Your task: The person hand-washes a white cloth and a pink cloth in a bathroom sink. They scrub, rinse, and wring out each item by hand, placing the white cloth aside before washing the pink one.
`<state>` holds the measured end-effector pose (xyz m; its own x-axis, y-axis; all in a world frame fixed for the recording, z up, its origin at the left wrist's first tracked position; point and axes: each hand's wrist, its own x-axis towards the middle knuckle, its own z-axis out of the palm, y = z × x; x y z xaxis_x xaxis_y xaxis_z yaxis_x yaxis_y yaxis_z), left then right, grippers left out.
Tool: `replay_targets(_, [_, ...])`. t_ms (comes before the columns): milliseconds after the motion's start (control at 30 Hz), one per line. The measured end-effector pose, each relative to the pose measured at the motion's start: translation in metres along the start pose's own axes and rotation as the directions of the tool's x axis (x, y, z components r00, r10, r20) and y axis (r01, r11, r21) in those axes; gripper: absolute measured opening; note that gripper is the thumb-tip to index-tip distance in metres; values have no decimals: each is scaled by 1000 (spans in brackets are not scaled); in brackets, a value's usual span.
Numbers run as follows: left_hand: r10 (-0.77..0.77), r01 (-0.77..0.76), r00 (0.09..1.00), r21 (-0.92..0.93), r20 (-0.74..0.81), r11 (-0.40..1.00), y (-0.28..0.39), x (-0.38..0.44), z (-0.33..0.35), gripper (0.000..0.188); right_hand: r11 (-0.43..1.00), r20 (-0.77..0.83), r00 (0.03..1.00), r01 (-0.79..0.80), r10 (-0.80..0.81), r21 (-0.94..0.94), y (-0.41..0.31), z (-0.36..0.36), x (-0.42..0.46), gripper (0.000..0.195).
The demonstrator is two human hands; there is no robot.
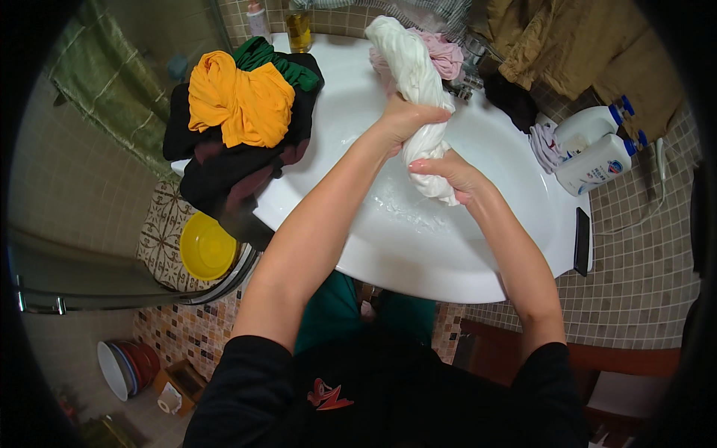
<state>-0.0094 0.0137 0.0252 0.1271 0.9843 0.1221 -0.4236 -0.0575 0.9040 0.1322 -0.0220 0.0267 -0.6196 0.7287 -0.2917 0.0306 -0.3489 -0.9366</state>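
Note:
A wet, twisted white cloth hangs over the white washbasin, its upper end near the faucet. My left hand grips it around the middle, and my right hand is closed on its lower part. Water with ripples lies in the bowl beneath. Behind the white cloth, a pink cloth rests at the back of the basin by the faucet. On the left side of the rim are a folded yellow garment, a green cloth and dark garments.
Two white detergent bottles with blue caps and a pale lilac cloth occupy the right rim. A pump bottle and a bottle of yellow liquid stand at the back left. A yellow basin sits on the floor, lower left.

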Motion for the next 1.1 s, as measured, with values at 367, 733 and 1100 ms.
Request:
replay_targets(367, [120, 103, 923, 535, -366, 839, -20, 0, 4, 58, 464, -306, 919, -164, -250, -871, 9, 17, 21, 41])
replay_targets(733, [182, -9, 937, 502, -298, 865, -21, -10, -5, 57, 162, -287, 866, -241, -410, -957, 23, 13, 37, 41])
replay_targets(1100, [9, -1, 999, -172, 43, 985, -3, -10, 0, 48, 920, -52, 982, 150, -181, -363, -2, -17, -25, 86])
